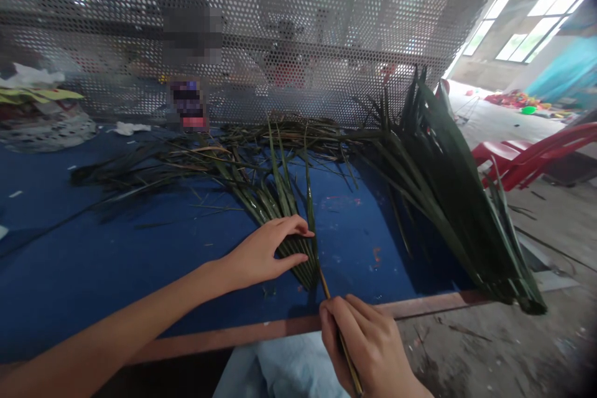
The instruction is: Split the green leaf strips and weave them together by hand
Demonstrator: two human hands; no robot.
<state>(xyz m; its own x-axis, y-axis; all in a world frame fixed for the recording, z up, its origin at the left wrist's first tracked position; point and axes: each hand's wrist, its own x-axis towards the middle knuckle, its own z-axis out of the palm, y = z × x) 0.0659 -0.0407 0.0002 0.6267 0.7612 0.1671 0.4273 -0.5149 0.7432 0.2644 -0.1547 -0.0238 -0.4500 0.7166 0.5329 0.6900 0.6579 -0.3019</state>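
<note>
Head view: the left hand (263, 255) lightly grasps green palm leaflets (301, 273) between curled fingers (291, 228) and thumb, near the blue-topped table's (359, 242) near edge, while the right hand (368, 342) pinches a thin bamboo sliver (329, 292).

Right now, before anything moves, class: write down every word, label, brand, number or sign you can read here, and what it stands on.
No readable text anywhere.
The pixelated dark object by the perforated metal screen: blurred, unreadable.
The yellow-green wrapping at far left: too blurred to read.
The palm frond under the left hand and the stick in the right hand: no text seen.
</note>
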